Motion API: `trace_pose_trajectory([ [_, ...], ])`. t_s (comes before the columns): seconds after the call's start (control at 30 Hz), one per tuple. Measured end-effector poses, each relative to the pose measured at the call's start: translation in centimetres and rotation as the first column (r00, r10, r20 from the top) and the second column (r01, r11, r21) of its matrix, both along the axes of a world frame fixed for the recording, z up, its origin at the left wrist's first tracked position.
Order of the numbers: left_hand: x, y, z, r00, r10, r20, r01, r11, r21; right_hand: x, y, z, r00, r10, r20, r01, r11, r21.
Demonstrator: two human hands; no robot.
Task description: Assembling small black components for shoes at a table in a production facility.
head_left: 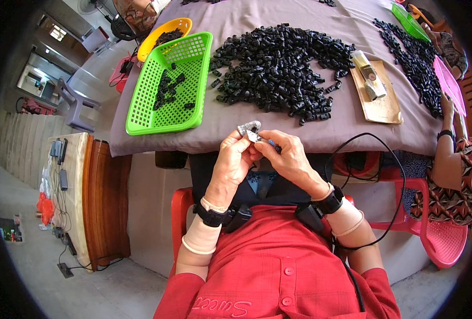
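Mauve cloth covers the table (347,129) before you, a heap of small black parts (281,69) spread over its middle; at the near left corner sits a green basket (161,128), with a few such parts inside; toward the right edge a slim pale packet (372,80) lies on brown card (391,109); at the middle of the near edge your left hand (232,164) and right hand (293,159) are together, fingertips pinched around a small silvery-white piece (250,127), partly hidden by your fingers
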State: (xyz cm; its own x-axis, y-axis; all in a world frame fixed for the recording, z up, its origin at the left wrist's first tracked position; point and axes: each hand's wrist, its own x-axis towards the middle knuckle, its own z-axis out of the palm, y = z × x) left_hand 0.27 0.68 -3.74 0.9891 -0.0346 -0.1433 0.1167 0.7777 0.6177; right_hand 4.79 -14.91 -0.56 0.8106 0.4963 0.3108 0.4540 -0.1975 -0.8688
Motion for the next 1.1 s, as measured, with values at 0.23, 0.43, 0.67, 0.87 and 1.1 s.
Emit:
trace_pose_trajectory([
  [0.23,0.0,-1.9,2.8,0.980,0.155,-0.122,-0.138,0.981,0.135,-0.1,-0.1,0.1,0.999,-0.016,-0.028,0.016,1.000,0.004],
  [0.43,0.1,-1.8,2.4,0.978,0.170,-0.118,-0.154,0.979,0.131,-0.2,0.1,0.2,0.999,-0.033,-0.009,0.033,0.999,-0.005],
  [0.67,0.1,-1.7,2.2,0.980,0.155,-0.125,-0.139,0.982,0.124,-0.3,0.1,0.4,0.999,-0.045,-0.011,0.044,0.999,-0.032],
  [0.87,0.3,-1.5,1.9,0.977,0.147,-0.157,-0.131,0.986,0.107,-0.1,0.1,0.0,0.999,-0.042,-0.007,0.042,0.998,-0.047],
  [1.1,0.4,-1.5,2.0,0.971,0.147,-0.187,-0.134,0.988,0.081,0.1,0.1,-0.2,0.999,-0.026,-0.019,0.025,1.000,-0.010],
])
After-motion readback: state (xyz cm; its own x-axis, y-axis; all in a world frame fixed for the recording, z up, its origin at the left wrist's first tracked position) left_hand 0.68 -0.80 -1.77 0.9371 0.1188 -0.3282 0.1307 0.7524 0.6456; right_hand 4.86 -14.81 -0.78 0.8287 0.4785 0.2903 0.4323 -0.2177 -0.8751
